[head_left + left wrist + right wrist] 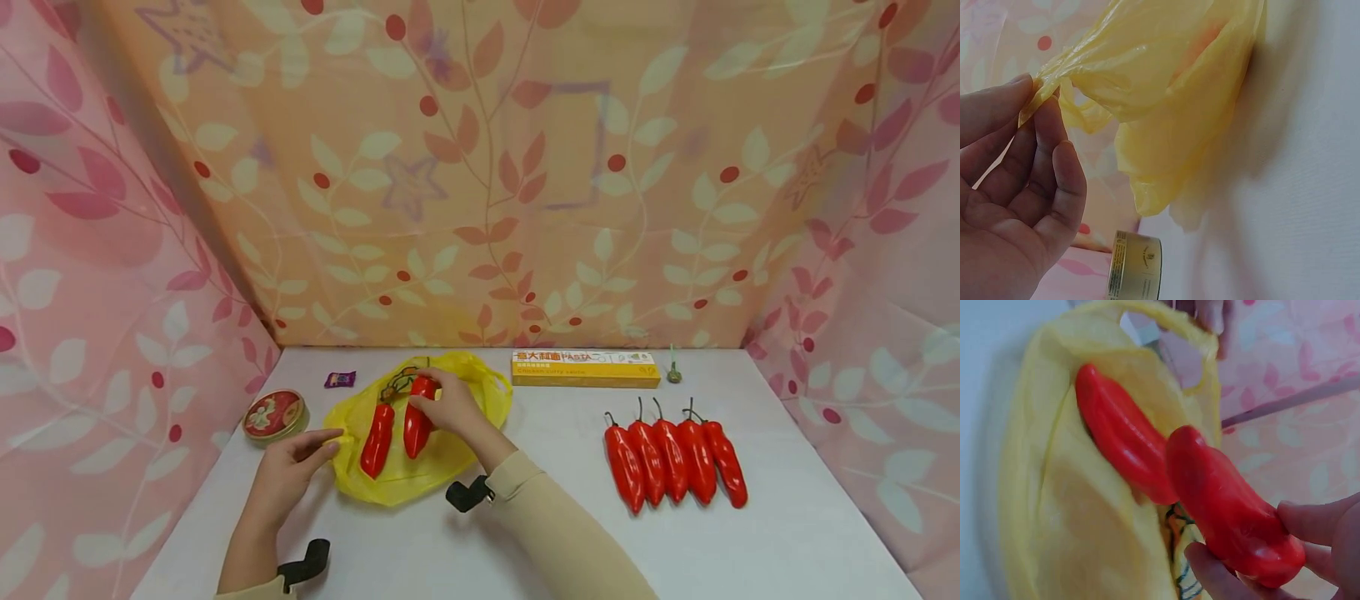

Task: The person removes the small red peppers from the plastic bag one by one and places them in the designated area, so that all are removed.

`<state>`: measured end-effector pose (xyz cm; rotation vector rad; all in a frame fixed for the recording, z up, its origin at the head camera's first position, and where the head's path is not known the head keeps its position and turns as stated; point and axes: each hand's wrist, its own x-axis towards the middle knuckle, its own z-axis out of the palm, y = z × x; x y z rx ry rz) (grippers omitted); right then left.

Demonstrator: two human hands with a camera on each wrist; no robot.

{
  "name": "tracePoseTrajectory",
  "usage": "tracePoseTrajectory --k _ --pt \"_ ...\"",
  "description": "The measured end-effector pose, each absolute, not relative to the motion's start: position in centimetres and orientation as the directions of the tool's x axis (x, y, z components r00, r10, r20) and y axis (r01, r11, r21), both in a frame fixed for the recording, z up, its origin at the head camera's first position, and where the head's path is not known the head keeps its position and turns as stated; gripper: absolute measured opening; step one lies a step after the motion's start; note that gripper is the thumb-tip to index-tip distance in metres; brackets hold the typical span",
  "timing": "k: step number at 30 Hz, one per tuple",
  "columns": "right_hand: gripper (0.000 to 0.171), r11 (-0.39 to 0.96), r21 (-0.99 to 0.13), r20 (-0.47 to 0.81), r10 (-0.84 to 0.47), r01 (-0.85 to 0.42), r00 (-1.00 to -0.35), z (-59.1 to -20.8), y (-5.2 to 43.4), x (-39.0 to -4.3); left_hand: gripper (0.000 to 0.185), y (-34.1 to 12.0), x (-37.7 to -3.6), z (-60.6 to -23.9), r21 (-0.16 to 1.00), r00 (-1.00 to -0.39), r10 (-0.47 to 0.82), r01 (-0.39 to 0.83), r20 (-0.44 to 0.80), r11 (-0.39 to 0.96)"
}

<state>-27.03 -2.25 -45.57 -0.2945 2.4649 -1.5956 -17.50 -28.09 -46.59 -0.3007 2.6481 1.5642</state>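
Observation:
A yellow plastic bag (pixel 442 475) lies spread on the white table, with dark printed lines near its far side. My left hand (pixel 288 471) pinches the bag's left edge between thumb and fingertips; the left wrist view shows the gathered plastic (pixel 1047 90) in that grip. One red chili pepper (pixel 377 442) lies on the bag. In my right hand (pixel 453 404) is a second red pepper (pixel 1229 506), gripped near its stem end by thumb and fingers, its tip pointing toward me over the bag. The held pepper's stem is hidden by the hand.
Several red peppers (pixel 675 462) lie in a row at the right. A yellow and white pasta box (pixel 585 369) stands at the back, with a small dark stemmed item (pixel 673 373) beside it. Left are a round red-lidded tin (pixel 275 417) and a small purple packet (pixel 340 380).

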Motion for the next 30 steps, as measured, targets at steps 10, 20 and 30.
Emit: tracePoseTrajectory --k 10,20,30 --pt "0.043 0.372 -0.918 0.011 -0.317 -0.135 -0.948 -44.8 1.7 -24.2 0.041 -28.1 -17.5 -46.7 0.864 -0.98 -0.141 -0.192 -0.142 0.466" --pt "0.053 0.397 -0.899 0.026 -0.368 -0.183 -0.93 -43.7 5.9 -22.9 0.042 -28.1 -17.4 -46.6 0.855 -0.976 -0.146 -0.211 -0.16 0.475" --pt "0.061 0.48 -0.863 0.052 -0.227 -0.159 -0.972 -42.5 10.0 -21.3 0.043 -28.1 -17.2 -46.3 0.858 -0.973 -0.146 -0.229 -0.181 0.46"
